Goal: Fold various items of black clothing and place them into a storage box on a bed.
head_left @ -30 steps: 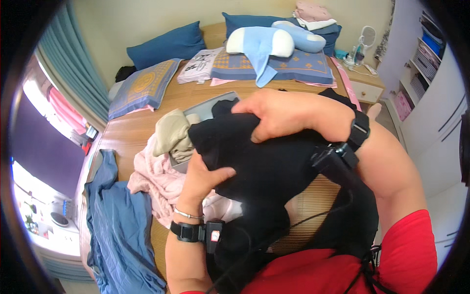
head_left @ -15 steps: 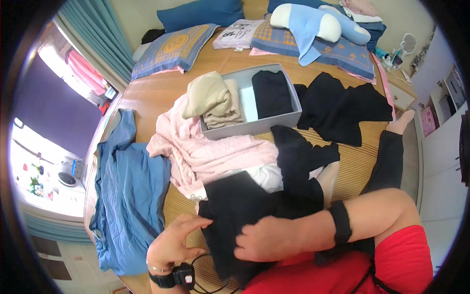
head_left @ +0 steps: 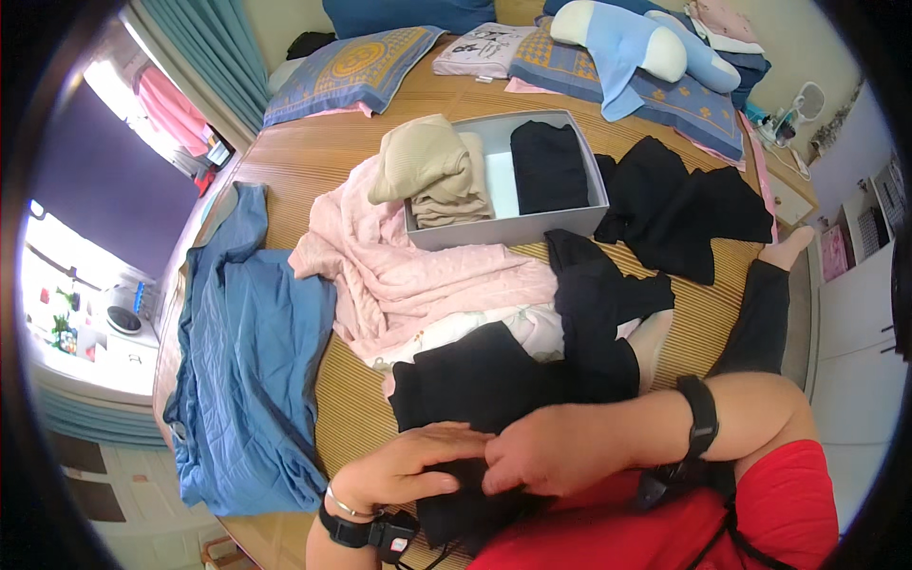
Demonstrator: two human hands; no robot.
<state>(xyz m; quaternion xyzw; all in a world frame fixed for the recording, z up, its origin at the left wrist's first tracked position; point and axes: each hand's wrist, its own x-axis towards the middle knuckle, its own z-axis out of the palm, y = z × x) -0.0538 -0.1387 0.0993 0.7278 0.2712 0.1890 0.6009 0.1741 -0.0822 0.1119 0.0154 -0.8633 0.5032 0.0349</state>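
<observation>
A black garment (head_left: 480,370) lies spread across my lap; its exact kind is not clear. My left hand (head_left: 413,465) rests on it, fingers stretched out and its thumb apart. Just to the right, my right hand (head_left: 546,451) has curled fingers closed on the same black cloth, and the two hands meet at the fingertips. Another dark cloth piece (head_left: 584,294) sits just beyond. Farther off, a grey storage box (head_left: 503,230) contains folded beige clothing (head_left: 432,171) at its left and a folded black garment (head_left: 549,169) at its right.
A pink garment (head_left: 427,280) spreads in front of the box. Blue quilted clothing (head_left: 252,380) lies at the left. More black clothing (head_left: 684,204) is right of the box. Pillows (head_left: 351,76) and a blue-and-white plush toy (head_left: 622,47) sit at the bed's far end.
My left hand has moved right, from the garment's left edge onto the cloth beside my right hand. My right hand stays closed on the cloth. The whole view has shifted slightly.
</observation>
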